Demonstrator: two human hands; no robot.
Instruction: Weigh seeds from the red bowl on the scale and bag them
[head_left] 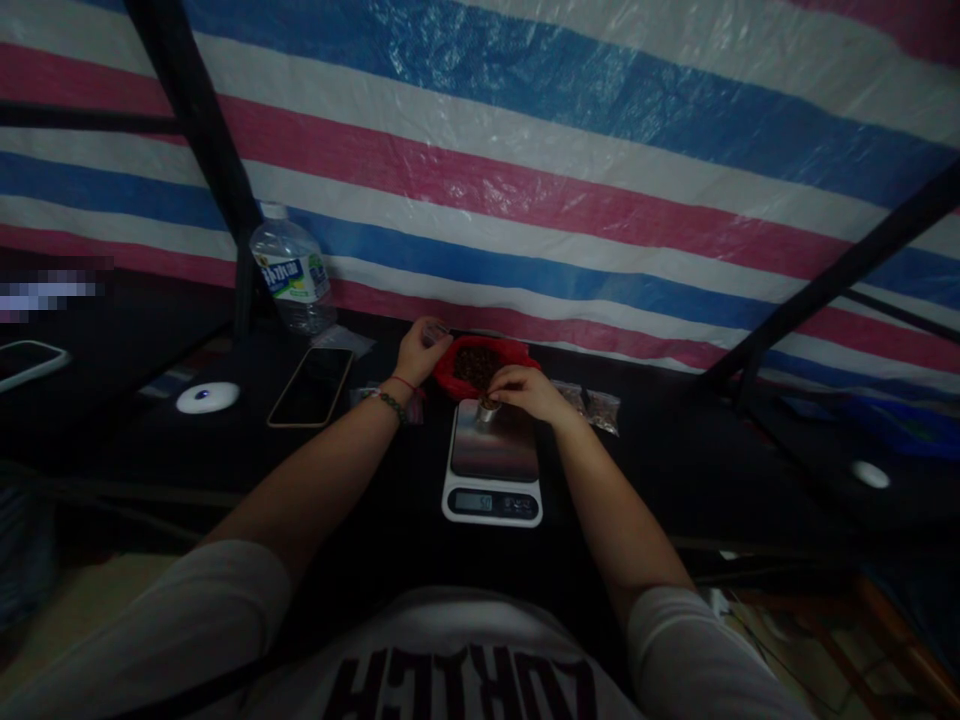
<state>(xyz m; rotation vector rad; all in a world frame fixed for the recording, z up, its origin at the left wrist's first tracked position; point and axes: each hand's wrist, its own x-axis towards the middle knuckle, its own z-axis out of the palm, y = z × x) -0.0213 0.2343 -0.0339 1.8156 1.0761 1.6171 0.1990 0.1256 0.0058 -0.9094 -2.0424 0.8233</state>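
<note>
A white digital kitchen scale [491,470] sits on the dark table in front of me. My right hand [525,388] is curled over a small metal cup [487,410] at the scale's far edge, fingers closed round it. Behind the scale a red bag [517,352] holds dark brown bits. My left hand [421,350], with bracelets at the wrist, is raised beside the bag and pinches a small clear item I cannot name.
A phone [311,386] lies face up left of my left arm, with a white round puck [208,397] and a water bottle [292,268] beyond. Small filled clear packets [602,409] lie right of the bag. A striped tarp [570,190] hangs behind the table.
</note>
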